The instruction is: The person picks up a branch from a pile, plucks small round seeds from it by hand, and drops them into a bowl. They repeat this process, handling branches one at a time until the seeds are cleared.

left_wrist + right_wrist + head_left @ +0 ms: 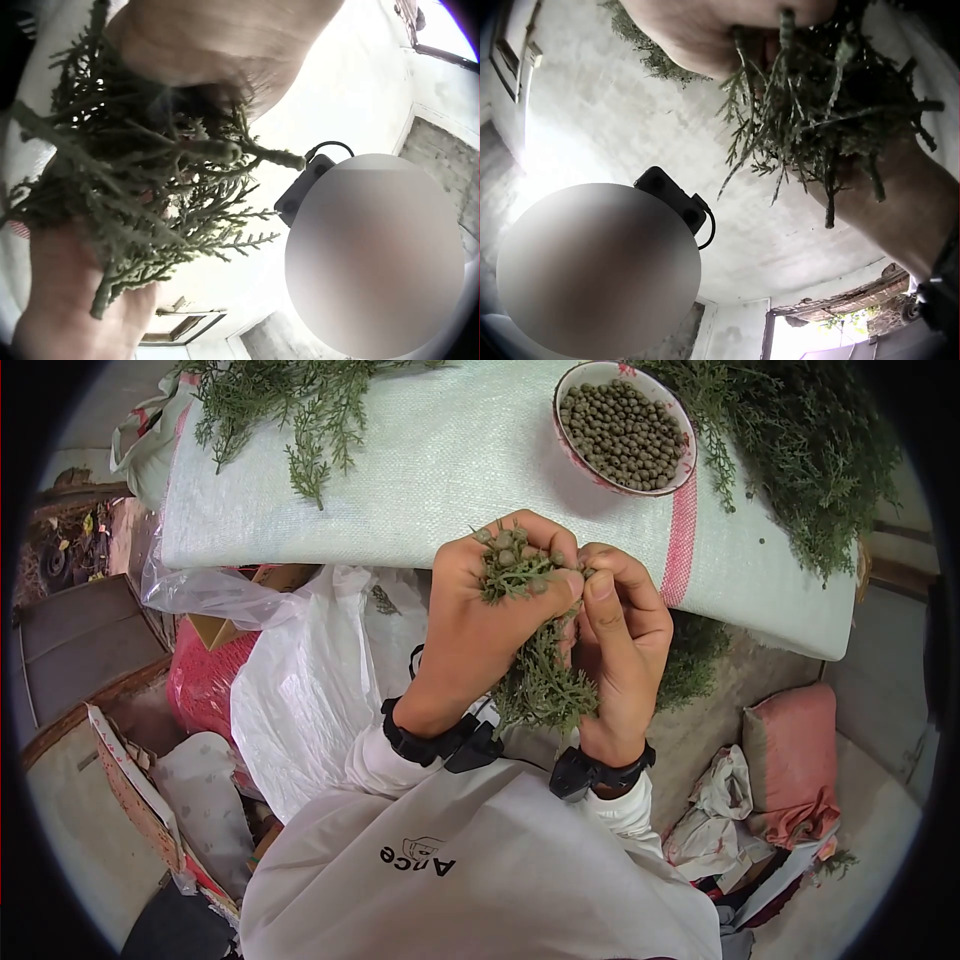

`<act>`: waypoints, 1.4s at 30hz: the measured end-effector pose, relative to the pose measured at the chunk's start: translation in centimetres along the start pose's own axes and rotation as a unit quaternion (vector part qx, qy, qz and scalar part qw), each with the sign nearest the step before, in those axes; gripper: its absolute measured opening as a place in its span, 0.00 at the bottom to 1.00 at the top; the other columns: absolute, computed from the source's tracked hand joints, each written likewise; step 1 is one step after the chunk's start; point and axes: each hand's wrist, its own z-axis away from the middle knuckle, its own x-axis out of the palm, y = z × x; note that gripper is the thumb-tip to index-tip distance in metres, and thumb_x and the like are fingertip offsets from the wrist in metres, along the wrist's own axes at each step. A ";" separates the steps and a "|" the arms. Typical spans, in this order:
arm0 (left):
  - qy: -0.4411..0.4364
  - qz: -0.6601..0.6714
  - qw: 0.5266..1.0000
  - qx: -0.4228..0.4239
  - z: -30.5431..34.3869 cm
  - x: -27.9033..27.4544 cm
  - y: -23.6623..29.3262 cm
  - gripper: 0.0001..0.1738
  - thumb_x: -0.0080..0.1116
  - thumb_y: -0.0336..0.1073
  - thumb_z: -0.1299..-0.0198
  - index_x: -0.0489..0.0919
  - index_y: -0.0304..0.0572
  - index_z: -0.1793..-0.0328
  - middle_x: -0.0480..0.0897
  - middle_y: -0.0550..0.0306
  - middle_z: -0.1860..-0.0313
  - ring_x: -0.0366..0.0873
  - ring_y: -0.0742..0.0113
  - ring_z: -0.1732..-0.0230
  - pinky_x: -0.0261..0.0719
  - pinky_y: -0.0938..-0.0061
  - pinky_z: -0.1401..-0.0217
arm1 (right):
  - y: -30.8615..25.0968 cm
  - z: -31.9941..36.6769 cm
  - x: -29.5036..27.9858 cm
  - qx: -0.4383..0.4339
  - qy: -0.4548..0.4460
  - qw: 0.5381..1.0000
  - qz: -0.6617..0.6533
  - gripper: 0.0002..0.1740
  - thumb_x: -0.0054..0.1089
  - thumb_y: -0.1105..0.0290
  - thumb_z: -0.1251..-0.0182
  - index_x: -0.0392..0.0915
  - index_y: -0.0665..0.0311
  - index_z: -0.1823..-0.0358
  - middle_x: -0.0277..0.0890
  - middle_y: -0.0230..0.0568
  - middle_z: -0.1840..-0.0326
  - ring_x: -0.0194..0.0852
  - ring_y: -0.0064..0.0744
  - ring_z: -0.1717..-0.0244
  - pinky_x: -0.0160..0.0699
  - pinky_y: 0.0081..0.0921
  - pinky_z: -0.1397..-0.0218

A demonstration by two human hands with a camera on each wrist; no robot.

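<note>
Storeroom or household work corner, possibly; fisheye edges blur detail. Woven sack surface (400, 480) heaped with cut greenery (820, 450), bowl of round seeds (626, 428) on it. Plastic sheeting (310, 670), red cushion (790, 760), torn cardboard (135, 790) around. Walls (652, 112) patchy, stained; rough wooden beam (847, 295) by bright opening.

Head view: middle of the sprig bunch (545, 685) hidden behind left hand (485, 620). Detail at right hand (628, 635)'s fingertips (601, 586) too small to tell. Branches (815, 445) cut off by top edge. Both wrist views: blurred oval (375, 259) hides what's behind; hands cropped.
</note>
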 end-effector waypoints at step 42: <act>0.057 0.256 0.964 0.050 4.2 -11.8 1.7 0.08 0.49 0.24 0.46 0.65 0.41 0.60 0.79 0.48 0.66 0.84 0.51 0.56 0.83 0.65 0.50 | 1.3 -6.6 11.0 -0.114 -0.305 0.762 0.559 0.10 0.63 0.80 0.41 0.79 0.67 0.58 0.79 0.40 0.65 0.79 0.29 0.69 0.76 0.24 0.65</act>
